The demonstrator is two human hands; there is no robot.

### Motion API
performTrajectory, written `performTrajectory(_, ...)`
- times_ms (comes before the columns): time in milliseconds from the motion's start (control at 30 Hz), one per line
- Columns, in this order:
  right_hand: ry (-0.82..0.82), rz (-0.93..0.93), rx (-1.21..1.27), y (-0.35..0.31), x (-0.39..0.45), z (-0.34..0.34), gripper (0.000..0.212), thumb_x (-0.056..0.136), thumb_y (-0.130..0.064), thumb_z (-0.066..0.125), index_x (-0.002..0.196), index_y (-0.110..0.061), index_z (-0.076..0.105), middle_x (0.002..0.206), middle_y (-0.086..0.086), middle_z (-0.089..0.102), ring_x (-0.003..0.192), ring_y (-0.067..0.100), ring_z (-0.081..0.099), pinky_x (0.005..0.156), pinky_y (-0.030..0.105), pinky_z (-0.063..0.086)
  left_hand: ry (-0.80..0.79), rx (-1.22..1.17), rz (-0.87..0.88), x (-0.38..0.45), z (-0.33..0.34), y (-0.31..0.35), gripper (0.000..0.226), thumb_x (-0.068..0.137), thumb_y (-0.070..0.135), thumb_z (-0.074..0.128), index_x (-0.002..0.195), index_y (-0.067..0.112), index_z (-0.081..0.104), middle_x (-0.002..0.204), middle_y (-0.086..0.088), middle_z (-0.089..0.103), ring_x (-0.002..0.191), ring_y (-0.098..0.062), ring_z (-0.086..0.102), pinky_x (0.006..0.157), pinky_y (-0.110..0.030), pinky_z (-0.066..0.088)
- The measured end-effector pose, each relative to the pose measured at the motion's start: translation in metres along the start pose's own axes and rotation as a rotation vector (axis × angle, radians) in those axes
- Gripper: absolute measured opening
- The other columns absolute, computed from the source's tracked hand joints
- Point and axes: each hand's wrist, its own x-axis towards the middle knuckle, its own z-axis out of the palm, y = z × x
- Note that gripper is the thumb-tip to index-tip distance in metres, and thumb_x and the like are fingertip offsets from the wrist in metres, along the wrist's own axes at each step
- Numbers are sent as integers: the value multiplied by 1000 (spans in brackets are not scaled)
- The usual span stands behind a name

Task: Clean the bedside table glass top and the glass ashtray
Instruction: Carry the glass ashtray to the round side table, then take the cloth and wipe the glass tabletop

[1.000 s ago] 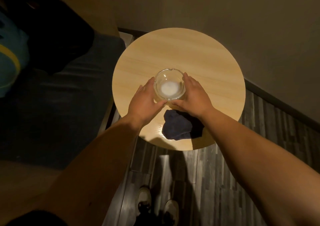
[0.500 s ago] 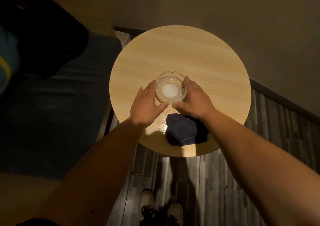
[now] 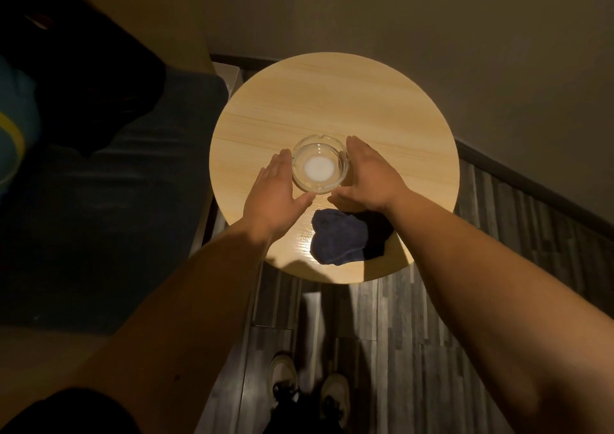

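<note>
A round clear glass ashtray (image 3: 320, 164) with a whitish patch in its bottom sits near the middle of the round, glossy wood-grain bedside table top (image 3: 382, 108). My left hand (image 3: 275, 194) lies flat along its left side and my right hand (image 3: 368, 178) along its right side. Fingers are straight, and the thumbs point at each other below the ashtray with a gap between them. Both hands are at the rim or just off it, not clasping it. A crumpled dark blue cloth (image 3: 342, 241) lies on the table's near edge, just behind my right wrist.
A dark bed or sofa (image 3: 109, 207) with dark bundles on it runs along the table's left side. A wall (image 3: 465, 35) with a dark baseboard stands behind and to the right. Grey plank floor (image 3: 415, 334) and my shoes (image 3: 309, 387) lie below the table.
The hands were clasped around the ashtray with thumbs tucked under it; now the palms have spread slightly off it and the thumbs have parted. The ashtray rests on the table.
</note>
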Motion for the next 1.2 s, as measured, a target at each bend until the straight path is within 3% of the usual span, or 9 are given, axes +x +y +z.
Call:
performTrajectory(133,-12,27,-61,9,-33,-14,98,80,-43,70,150,-7,12,158,13,15,144,28,16,116,35,16,13,30,42,-19,5,17,77,93,42,53,151,11,12,159,-8,17,147,-22,10,120,-38,7)
performTrajectory(233,15,34,-170,31,-64,-19,81,89,-46,54,150,-7,17,157,15,17,144,30,16,116,39,13,95,201,109,-37,16,31,59,95,37,43,147,12,29,157,-8,23,147,-23,9,120,-42,4)
performTrajectory(333,59,82,-259,58,-88,-14,68,94,-47,42,147,-8,25,156,15,22,143,31,18,117,42,12,77,305,295,-50,33,49,49,96,35,41,140,14,42,155,-8,30,146,-25,13,119,-45,5)
performTrajectory(467,104,90,-235,78,-102,2,55,100,-37,34,144,-5,32,153,17,29,142,33,21,116,44,13,-27,393,378,-56,61,72,54,95,40,42,142,13,37,151,-9,36,139,-27,28,116,-44,18)
performTrajectory(667,48,37,-278,87,-101,27,52,97,-37,30,139,-6,36,147,17,35,135,35,30,111,53,26,-59,528,287,-47,92,77,69,94,54,37,146,11,24,147,-9,37,133,-27,34,109,-41,28)
performTrajectory(733,43,19,-286,91,-100,36,54,99,-35,33,144,-5,30,152,18,28,141,35,21,116,49,18,-16,597,301,-47,96,74,64,95,53,38,141,9,33,139,-9,45,126,-27,40,102,-40,32)
performTrajectory(833,53,10,-306,96,-101,45,56,99,-35,32,146,-4,27,154,19,24,143,36,16,115,47,13,79,618,331,-52,103,70,50,94,49,42,124,10,48,111,-9,57,99,-28,50,84,-41,36)
performTrajectory(1000,23,13,-303,95,-101,43,57,100,-36,30,147,-3,24,155,19,21,143,36,14,116,47,11,90,615,341,-59,92,66,47,92,50,28,88,11,54,81,-9,55,72,-29,50,64,-39,37)
performTrajectory(1200,36,3,-311,74,-107,31,58,99,-37,29,146,-3,24,154,19,23,143,36,16,117,47,11,39,640,277,-99,74,39,38,84,48,61,83,10,56,73,-9,55,63,-28,51,57,-34,34)
